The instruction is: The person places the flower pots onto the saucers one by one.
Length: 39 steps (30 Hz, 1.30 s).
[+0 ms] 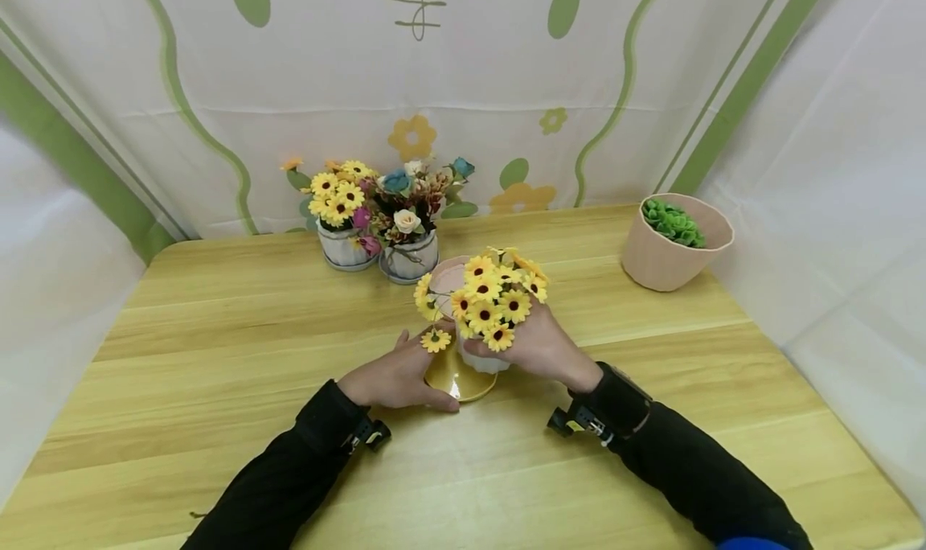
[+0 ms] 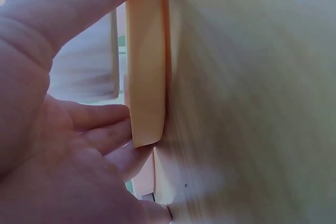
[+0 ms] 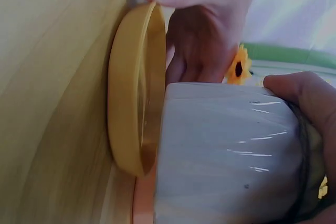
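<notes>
My right hand (image 1: 546,345) grips a white flowerpot (image 3: 220,150) near its top. Yellow daisy-like flowers (image 1: 485,309) fill the pot and hide part of that hand. The pot hangs over a shallow yellow saucer (image 1: 459,385), its base close to the saucer's rim; whether they touch I cannot tell. The saucer lies on the table, held at its left side between the thumb and fingers of my left hand (image 1: 394,375). Just behind the saucer is a round pink dish or pot (image 1: 450,271), partly covered by the flowers.
Toward the back left stand a white pot (image 1: 343,248) of yellow flowers and another white pot (image 1: 411,259) with mixed blue, cream and dark red blooms. A pink pot (image 1: 647,252) holding a green succulent (image 1: 673,222) is at the back right. Printed cloth hangs behind the wooden table (image 1: 217,357).
</notes>
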Available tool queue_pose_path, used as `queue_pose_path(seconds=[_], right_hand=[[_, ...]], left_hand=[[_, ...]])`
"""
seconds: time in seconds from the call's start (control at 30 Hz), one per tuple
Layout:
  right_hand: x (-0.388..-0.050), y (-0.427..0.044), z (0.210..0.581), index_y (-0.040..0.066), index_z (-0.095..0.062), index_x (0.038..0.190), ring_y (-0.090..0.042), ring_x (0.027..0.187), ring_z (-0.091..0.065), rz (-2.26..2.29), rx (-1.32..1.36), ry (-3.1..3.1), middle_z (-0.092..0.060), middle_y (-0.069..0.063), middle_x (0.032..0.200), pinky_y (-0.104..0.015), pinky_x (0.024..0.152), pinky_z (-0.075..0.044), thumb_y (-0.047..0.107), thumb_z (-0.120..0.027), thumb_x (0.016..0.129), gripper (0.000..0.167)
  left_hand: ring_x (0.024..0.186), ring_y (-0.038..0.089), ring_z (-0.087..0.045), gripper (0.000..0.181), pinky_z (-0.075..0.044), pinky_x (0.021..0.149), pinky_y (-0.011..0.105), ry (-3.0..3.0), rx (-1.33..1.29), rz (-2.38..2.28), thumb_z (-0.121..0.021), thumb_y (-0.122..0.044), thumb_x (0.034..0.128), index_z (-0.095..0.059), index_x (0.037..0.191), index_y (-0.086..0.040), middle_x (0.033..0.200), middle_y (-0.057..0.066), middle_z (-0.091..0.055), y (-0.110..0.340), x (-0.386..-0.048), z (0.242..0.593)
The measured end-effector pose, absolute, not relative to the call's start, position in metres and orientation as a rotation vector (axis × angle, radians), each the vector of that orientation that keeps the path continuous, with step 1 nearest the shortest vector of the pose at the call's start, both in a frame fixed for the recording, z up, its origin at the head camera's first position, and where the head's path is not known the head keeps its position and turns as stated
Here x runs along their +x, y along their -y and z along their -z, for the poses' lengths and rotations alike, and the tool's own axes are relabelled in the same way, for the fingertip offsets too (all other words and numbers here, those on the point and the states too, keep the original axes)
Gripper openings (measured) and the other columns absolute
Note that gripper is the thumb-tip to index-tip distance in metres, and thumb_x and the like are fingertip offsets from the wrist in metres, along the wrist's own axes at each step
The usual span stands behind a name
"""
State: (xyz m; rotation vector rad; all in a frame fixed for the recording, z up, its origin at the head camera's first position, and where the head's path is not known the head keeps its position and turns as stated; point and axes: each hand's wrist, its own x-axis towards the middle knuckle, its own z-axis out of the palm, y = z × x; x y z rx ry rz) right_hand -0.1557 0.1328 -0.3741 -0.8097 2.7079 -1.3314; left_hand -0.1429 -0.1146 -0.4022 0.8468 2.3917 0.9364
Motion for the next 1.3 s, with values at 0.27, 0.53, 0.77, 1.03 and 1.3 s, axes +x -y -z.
queue_pose_path(seconds=[0.27, 0.53, 0.77, 1.03, 1.3], right_hand=[[-0.155, -0.117, 0.378, 0.020, -0.053, 0.152, -0.022, 0.140, -0.057, 1.354, -0.857, -2.657, -0.060, 0.000, 0.150, -0.049, 0.122, -0.043, 0.029, -0.092, 0.082, 0.081], [-0.153, -0.108, 0.387, 0.018, -0.058, 0.144, -0.019, 0.133, -0.060, 1.418, -0.945, -2.624, -0.064, 0.001, 0.141, -0.045, 0.119, -0.046, 0.025, -0.092, 0.080, 0.072], [-0.150, -0.101, 0.389, 0.020, -0.059, 0.141, -0.015, 0.132, -0.058, 1.445, -0.969, -2.585, -0.063, 0.004, 0.138, -0.043, 0.119, -0.045, 0.022, -0.091, 0.081, 0.068], [-0.145, -0.097, 0.392, 0.012, -0.060, 0.139, -0.022, 0.131, -0.060, 1.286, -1.059, -2.674, -0.064, -0.004, 0.136, -0.046, 0.117, -0.046, 0.025, -0.088, 0.083, 0.064], [-0.144, -0.097, 0.398, 0.015, -0.063, 0.133, -0.020, 0.128, -0.060, 1.282, -1.060, -2.655, -0.065, -0.001, 0.132, -0.046, 0.116, -0.046, 0.026, -0.088, 0.083, 0.057]], left_hand=[[0.166, 0.024, -0.009, 0.123, -0.004, 0.127, 0.072, -2.387, 0.887, -1.033, -0.093, -0.034, 0.0823, -0.010, 0.172, -0.024, 0.180, -0.002, -0.010, 0.113, -0.146, 0.405], [0.164, 0.018, -0.014, 0.129, -0.012, 0.135, 0.053, -2.359, 0.935, -1.178, -0.099, -0.027, 0.0751, -0.012, 0.171, -0.029, 0.178, -0.007, -0.015, 0.114, -0.149, 0.409], [0.160, 0.016, -0.025, 0.126, -0.020, 0.134, 0.047, -2.291, 0.900, -1.293, -0.100, -0.019, 0.0721, -0.020, 0.168, -0.029, 0.172, -0.007, -0.028, 0.117, -0.151, 0.412], [0.150, 0.018, -0.043, 0.112, -0.027, 0.131, 0.046, -2.234, 0.814, -1.358, -0.101, -0.014, 0.0694, -0.038, 0.160, -0.026, 0.159, -0.007, -0.049, 0.119, -0.149, 0.409], [0.142, 0.019, -0.051, 0.100, -0.036, 0.126, 0.046, -2.212, 0.811, -1.338, -0.099, -0.015, 0.0725, -0.045, 0.155, -0.023, 0.153, -0.004, -0.056, 0.119, -0.149, 0.408]])
